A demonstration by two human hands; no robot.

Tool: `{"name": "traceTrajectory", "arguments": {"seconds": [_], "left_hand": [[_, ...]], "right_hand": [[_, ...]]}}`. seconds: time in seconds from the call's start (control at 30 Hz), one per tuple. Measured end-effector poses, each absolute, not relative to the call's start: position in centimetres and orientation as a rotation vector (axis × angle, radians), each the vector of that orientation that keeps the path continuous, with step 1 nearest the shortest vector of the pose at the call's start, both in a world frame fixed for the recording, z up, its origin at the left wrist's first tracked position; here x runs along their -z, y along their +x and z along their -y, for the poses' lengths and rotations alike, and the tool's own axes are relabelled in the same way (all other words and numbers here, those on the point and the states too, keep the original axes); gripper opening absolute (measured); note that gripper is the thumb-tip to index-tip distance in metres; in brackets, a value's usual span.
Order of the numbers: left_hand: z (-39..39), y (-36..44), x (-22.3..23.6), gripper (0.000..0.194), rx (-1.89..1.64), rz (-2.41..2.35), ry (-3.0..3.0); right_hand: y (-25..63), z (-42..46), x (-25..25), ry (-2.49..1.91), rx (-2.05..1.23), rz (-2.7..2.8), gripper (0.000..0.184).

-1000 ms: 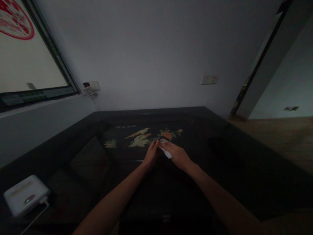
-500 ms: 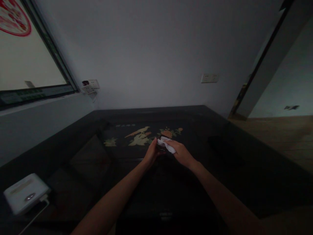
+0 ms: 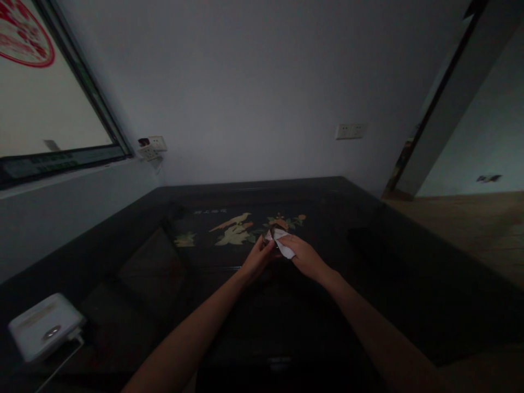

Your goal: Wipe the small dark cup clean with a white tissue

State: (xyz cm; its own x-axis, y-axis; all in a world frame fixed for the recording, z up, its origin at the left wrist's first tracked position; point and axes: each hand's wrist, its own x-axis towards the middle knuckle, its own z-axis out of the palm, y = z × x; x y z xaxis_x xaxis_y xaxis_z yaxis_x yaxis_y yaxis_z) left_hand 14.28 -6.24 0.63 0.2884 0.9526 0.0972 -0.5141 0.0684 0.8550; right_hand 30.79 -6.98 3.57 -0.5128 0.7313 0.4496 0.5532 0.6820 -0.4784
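a white tissue (image 3: 286, 249) at frame center is pinched in the right hand (image 3: 306, 256) against a small, partly hidden dark object (image 3: 268, 236) that the left hand (image 3: 254, 260) clasps, seemingly to steady it, above a black tabletop (image 3: 339, 210) with a bird-and-flower design (image 3: 234, 232); a corded white box (image 3: 41, 322) rests at lower left of the frame.

Dim overall; the pale window pane with a round red print (image 3: 45, 109), at 10 o'clock, is brightest, the smooth grey plaster wall (image 3: 245, 82) at 12 dull. Faint reflections mark the glossy black tabletop (image 3: 135, 229) toward 8, near-black at 6. Wide-angle stretching slants the edges; the crumpled white wipe (image 3: 285, 249) looks soft, its detail lost
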Motion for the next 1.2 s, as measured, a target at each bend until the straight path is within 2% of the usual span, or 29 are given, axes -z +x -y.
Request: {"name": "traceTrajectory", "arguments": {"seconds": [0.23,0.33,0.53,0.7,0.87,1.07,1.2], "left_hand": [[6.4,13.9,-1.1,0.048,-1.214,-0.680,0.780],[6.4,13.9,-1.3,0.044,-1.243,-0.638,0.749],[5.6,14.1,-0.3,0.037,-1.251,-0.545,0.698],[5.1,14.4,0.3,0.044,-1.311,-0.573,0.660],[5.6,14.7,-0.4,0.061,-1.400,-0.623,0.783],[6.4,14.3,-1.2,0.053,-1.479,-0.760,1.093],[6.2,14.1,-0.7,0.051,-1.489,-0.809,1.191]], "right_hand": [[29.6,7.9,-3.5,-0.971,-0.434,2.210,0.050],[29.0,8.2,-3.1,-0.986,-0.444,2.212,0.051],[28.4,8.5,-2.9,-1.050,-0.391,2.282,0.055],[28.2,8.6,-2.7,-1.112,-0.277,2.381,0.056],[28.3,8.5,-2.5,-1.128,-0.130,2.436,0.054],[28.6,8.3,-3.1,-1.110,0.112,2.472,0.049],[28.5,8.5,-3.4,-1.135,0.099,2.437,0.047]]}}
